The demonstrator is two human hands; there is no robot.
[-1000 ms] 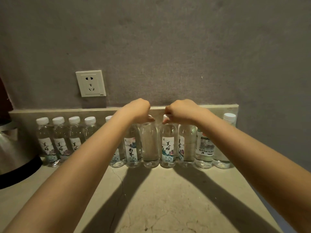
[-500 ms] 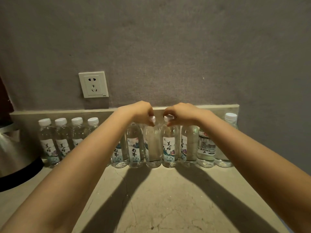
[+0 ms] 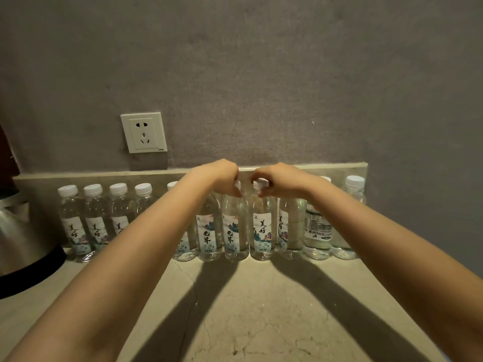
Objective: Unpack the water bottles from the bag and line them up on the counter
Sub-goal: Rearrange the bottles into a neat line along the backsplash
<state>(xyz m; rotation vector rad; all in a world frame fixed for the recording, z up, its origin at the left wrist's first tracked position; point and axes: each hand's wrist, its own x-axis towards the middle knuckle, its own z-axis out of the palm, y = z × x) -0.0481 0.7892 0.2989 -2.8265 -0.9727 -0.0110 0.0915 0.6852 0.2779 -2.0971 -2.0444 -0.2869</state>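
Several clear water bottles with white caps stand in a row along the back of the counter, against the low stone backsplash. My left hand grips the cap of a middle bottle, whose label shows partly turned. Right beside it, my right hand pinches the cap of the neighbouring bottle, label facing me. Both bottles stand upright on the counter, touching each other. My left forearm hides part of the bottles left of centre. No bag is in view.
A steel kettle on a black base stands at the left end of the row. A white wall socket sits above the bottles. The counter's right edge drops off beyond the last bottle.
The left-hand bottle has turned, so its label now faces more to the front. Both hands stay on the two caps. The view has shifted slightly.
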